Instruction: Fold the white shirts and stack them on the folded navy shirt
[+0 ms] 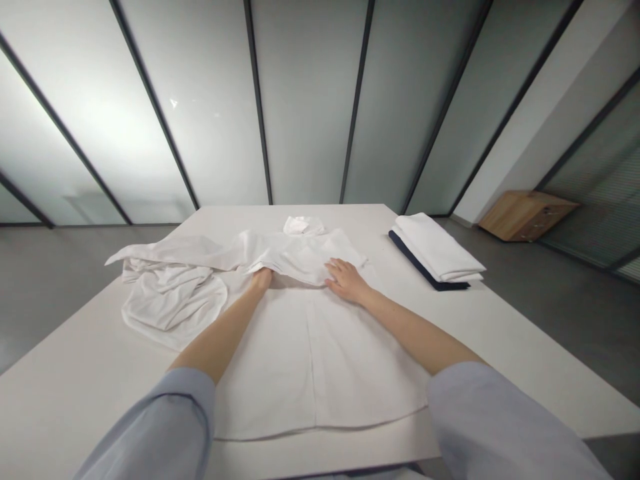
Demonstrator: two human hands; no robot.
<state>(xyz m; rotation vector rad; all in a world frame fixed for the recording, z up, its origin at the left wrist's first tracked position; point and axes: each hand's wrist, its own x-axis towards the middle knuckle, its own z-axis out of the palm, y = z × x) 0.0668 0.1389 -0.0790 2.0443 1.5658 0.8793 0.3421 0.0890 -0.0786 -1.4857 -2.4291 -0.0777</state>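
Note:
A white garment (280,373), perhaps a coat with a center seam, lies spread across the table, its hem toward me. Its upper part is folded into a loose layer (295,257), and a long sleeve (175,251) stretches to the left. My left hand (262,277) reaches beneath the near edge of that layer, which hides the fingers. On top of the same layer rests my right hand (345,280), palm down with fingers stretched out. Crumpled white fabric (173,300) lies left of my left forearm. A white bunched piece (303,225) stands at the far end.
Everything lies on a white table (505,360). On its right side, a folded white cloth (435,247) rests on a dark navy one (453,287). Frosted glass panels (305,100) rise behind the table. A wooden cabinet (520,215) stands on the floor at right.

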